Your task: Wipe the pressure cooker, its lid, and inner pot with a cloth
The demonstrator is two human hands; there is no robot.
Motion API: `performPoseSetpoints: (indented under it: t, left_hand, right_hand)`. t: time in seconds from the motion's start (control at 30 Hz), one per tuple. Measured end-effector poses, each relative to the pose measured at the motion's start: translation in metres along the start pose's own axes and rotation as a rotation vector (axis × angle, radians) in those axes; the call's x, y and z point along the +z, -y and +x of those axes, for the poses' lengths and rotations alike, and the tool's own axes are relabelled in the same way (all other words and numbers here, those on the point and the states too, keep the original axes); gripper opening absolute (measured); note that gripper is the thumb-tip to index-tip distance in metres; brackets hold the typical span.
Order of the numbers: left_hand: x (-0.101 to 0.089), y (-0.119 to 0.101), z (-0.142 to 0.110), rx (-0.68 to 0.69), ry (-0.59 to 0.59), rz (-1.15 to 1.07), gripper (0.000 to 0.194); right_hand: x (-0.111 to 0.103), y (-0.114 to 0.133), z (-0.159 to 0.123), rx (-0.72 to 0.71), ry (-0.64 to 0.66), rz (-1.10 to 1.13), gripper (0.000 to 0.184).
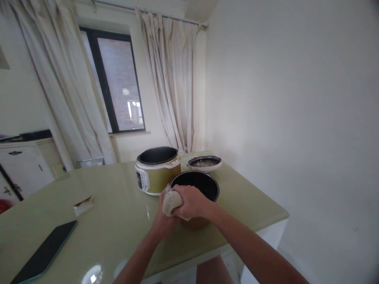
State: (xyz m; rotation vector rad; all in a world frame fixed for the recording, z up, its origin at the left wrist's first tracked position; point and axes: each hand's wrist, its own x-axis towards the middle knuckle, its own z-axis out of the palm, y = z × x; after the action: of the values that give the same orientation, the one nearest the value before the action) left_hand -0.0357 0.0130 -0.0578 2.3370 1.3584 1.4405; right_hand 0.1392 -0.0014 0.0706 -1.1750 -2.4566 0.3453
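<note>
Two hands, my left hand (166, 222) and right hand (192, 200), grip a bunched pale cloth (171, 202) between them, by the near left side of the black-lined pot (211, 185); I'm probably folding it for wiping, so next calls for steadying the pot

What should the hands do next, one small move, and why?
Probably bring the bunched pale cloth to the rim of the dark pot and wipe lightly: the left hand and right hand both grip the cloth by the pot's near left side, and the pot stands open, outside the cooker.
</note>
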Motion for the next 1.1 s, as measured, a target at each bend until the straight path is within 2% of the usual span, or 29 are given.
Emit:
performPoseSetpoints:
  t: [0.13, 0.2, 0.3, 0.43, 0.5, 0.6, 0.7, 0.83, 0.9, 0.97, 1.1]
  left_hand:
    - [-0.043, 0.012, 0.027, 0.195, 0.146, 0.123, 0.064]
    - [-0.051, 0.010, 0.035, 0.252, 0.207, 0.180, 0.054]
    - [-0.042, -0.004, 0.032, 0.261, 0.179, 0.232, 0.044]
    - [-0.023, -0.021, 0.020, 0.239, 0.144, 0.255, 0.033]
    - [-0.023, -0.021, 0.021, 0.220, 0.167, 0.248, 0.032]
    - [-0.036, -0.012, 0.032, 0.220, 0.218, 0.222, 0.035]
    - [-0.044, -0.007, 0.039, 0.237, 0.241, 0.235, 0.024]
    - [-0.032, -0.027, 0.025, 0.220, 0.199, 0.275, 0.010]
    - [-0.024, -0.037, 0.016, 0.218, 0.157, 0.304, 0.015]
    - [-0.025, -0.038, 0.012, 0.229, 0.142, 0.323, 0.022]
    - [-0.047, -0.014, 0.025, 0.279, 0.243, 0.294, 0.033]
  right_hand:
    - [-0.009, -0.028, -0.011, -0.023, 0.038, 0.206, 0.045]
    - [-0.014, -0.032, -0.018, -0.078, 0.053, 0.186, 0.045]
    - [-0.015, -0.017, -0.024, -0.112, 0.044, -0.012, 0.048]
    - [-0.005, 0.015, -0.028, -0.080, -0.058, -0.400, 0.062]
    - [-0.004, 0.016, -0.030, -0.125, -0.063, -0.498, 0.064]
    - [-0.014, -0.001, -0.035, -0.185, -0.018, -0.463, 0.062]
    - [-0.025, -0.017, -0.037, -0.189, 0.039, -0.394, 0.059]
    - [-0.019, -0.002, -0.033, -0.186, 0.026, -0.482, 0.054]
    - [-0.012, 0.009, -0.031, -0.195, 0.011, -0.546, 0.054]
    - [-0.010, 0.009, -0.031, -0.213, 0.004, -0.552, 0.054]
    - [-0.028, -0.019, -0.041, -0.202, 0.035, -0.402, 0.057]
